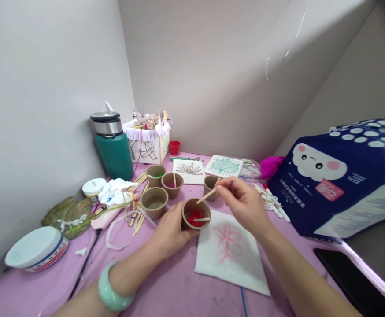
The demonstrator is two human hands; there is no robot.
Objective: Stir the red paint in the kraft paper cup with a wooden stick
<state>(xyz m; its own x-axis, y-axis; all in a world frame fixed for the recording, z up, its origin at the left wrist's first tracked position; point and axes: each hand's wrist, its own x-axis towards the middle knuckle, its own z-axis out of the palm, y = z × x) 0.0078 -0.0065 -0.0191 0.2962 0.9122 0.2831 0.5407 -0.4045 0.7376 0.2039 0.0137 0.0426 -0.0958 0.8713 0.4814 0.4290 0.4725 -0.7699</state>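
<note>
My left hand (pixel 171 231) is wrapped round a brown cup (pixel 187 209), tilted so that red paint (pixel 196 215) shows inside. A second wooden stick (pixel 203 219) rests in that paint. Between the thumb and fingers of my right hand (pixel 240 200) is a wooden stick (pixel 207 196), its lower tip over the cup's rim. Beneath, a white sheet (pixel 248 268) bears a pink flower drawing. Another brown cup (pixel 209 188) stands just behind my right fingers, partly hidden. Close by on the left are three more cups, one being an uncoloured-looking cup (pixel 154 200).
A green bottle (pixel 115 154) and a decorated box (pixel 149 147) stand at the back left. Two drawn cards, one with a green leaf (pixel 224 165), lie behind. On the right are markers (pixel 283 215), a large blue package (pixel 298 193) and a black phone-like slab (pixel 351 277). A white bowl (pixel 35 248) sits left.
</note>
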